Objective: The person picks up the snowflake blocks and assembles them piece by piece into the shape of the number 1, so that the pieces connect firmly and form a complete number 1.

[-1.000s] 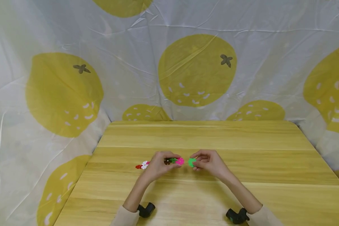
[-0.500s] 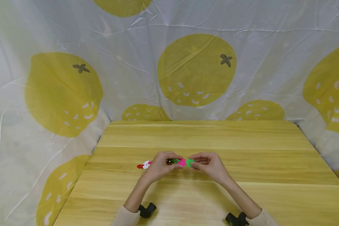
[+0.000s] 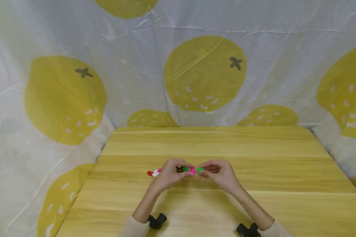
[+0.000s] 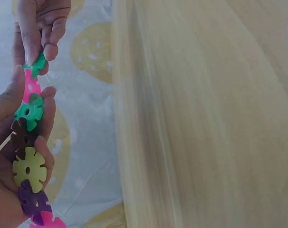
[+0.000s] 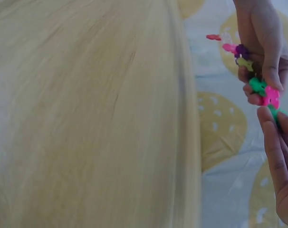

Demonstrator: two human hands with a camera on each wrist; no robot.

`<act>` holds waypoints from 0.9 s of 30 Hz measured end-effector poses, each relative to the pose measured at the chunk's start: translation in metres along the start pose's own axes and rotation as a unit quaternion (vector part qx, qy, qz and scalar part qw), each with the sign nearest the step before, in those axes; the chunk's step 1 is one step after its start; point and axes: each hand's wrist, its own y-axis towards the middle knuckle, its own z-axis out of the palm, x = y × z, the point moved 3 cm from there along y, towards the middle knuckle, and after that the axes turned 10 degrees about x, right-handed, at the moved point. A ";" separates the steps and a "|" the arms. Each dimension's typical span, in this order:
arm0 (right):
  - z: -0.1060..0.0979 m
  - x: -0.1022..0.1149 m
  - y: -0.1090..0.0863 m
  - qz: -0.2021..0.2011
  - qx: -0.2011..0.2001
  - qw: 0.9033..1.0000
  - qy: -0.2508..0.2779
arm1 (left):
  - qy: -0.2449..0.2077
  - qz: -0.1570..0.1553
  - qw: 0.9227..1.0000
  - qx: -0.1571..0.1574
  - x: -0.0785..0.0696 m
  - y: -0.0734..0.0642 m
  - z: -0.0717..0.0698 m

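My left hand (image 3: 169, 174) holds a chain of slotted plastic flower discs, pinching the pink disc (image 4: 31, 87) near its right end. Along the palm in the left wrist view run a green disc (image 4: 29, 112), a brown disc (image 4: 23, 137), a yellow disc (image 4: 29, 169) and a purple disc (image 4: 34, 202). A white disc (image 3: 156, 172) and a red disc (image 3: 150, 173) stick out left of the hand. My right hand (image 3: 221, 172) pinches another green disc (image 3: 199, 170), whose edge meets the pink disc. Fingers partly cover both discs.
A wooden table (image 3: 255, 148) lies beneath both hands. Behind and beside it hangs a pale curtain (image 3: 130, 82) printed with yellow lemons. Black wrist-worn devices sit at the left wrist (image 3: 157, 221) and the right wrist (image 3: 248, 229).
The right hand has brought its green disc leftward until it meets the pink disc; the gap between them is gone. The left hand and chain have shifted slightly right.
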 end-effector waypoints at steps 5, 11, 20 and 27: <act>-0.004 -0.002 -0.002 -0.002 0.003 1.000 -0.011 | -0.007 -0.019 1.000 -0.008 0.001 0.001 0.000; -0.007 -0.003 -0.003 -0.007 0.012 1.000 -0.014 | -0.009 -0.018 1.000 -0.018 0.002 0.000 0.000; -0.017 -0.003 -0.004 -0.014 -0.021 1.000 0.015 | -0.018 0.005 0.999 0.026 -0.002 0.002 0.001; -0.024 0.000 0.000 -0.023 -0.027 0.999 0.015 | -0.091 -0.014 0.994 0.059 -0.005 0.002 0.000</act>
